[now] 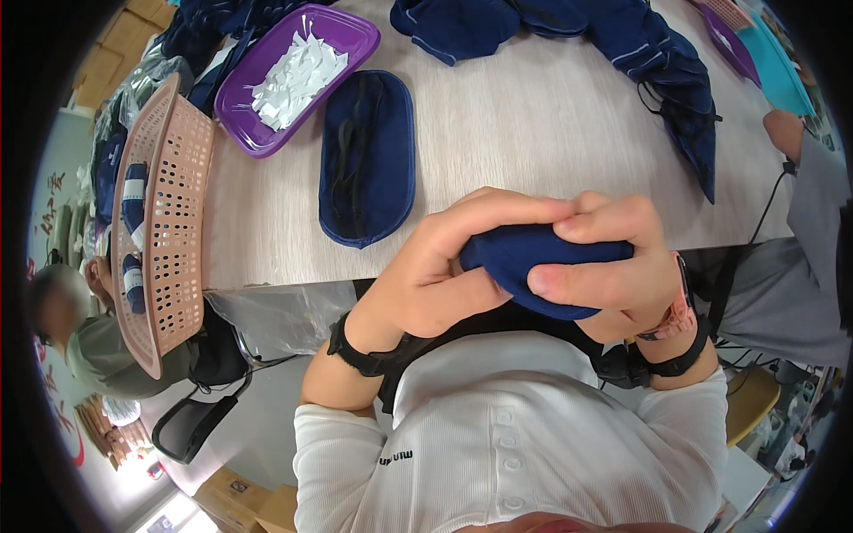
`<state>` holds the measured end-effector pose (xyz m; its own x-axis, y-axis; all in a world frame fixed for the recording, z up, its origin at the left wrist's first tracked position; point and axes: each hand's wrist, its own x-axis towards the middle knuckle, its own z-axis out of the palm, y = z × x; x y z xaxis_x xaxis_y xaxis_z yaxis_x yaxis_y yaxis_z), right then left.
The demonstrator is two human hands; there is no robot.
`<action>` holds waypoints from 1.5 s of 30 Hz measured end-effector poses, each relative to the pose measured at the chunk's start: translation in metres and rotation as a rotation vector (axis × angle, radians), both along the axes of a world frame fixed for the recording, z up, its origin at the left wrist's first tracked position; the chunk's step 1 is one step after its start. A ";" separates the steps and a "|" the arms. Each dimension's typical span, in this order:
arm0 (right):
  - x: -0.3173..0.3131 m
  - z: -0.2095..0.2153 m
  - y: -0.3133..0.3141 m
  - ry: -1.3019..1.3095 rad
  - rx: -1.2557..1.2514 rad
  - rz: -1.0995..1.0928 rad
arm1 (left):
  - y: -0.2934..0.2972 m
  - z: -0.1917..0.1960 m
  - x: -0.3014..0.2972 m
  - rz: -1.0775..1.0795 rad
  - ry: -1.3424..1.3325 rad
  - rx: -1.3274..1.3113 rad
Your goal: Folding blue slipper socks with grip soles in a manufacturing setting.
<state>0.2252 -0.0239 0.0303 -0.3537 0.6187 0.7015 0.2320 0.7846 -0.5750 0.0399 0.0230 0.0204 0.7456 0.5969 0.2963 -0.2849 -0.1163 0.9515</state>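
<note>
A folded navy cloth piece (524, 259) is held in front of my chest, just off the table's near edge. My left hand (449, 258) grips its left end, with the fingers over the top and the thumb below. On the right side my right hand (609, 262) pinches the cloth between thumb and fingers. The two hands nearly meet at the cloth's upper edge. Beyond my left hand, a flat oval navy cloth piece (391, 151) with black straps lying along it rests on the table.
A purple tray (360, 37) of small white slips stands beside the oval piece. At the left is a pink perforated basket (182, 222) with rolled navy bundles (133, 282). More navy cloth (471, 27) lies along the far side. People sit at left and right.
</note>
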 end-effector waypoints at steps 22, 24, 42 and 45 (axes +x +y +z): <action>-0.010 -0.003 -0.004 0.256 -0.196 -0.110 | -0.027 -0.026 0.026 0.524 -0.244 0.557; -0.009 -0.004 -0.004 0.248 -0.197 -0.126 | -0.025 -0.029 0.021 0.453 -0.166 0.583; -0.002 0.003 0.006 -0.148 -0.136 -0.175 | -0.019 -0.030 0.016 0.590 -0.100 0.474; -0.003 0.004 0.005 -0.286 -0.051 -0.206 | -0.019 -0.029 0.019 0.598 -0.093 0.392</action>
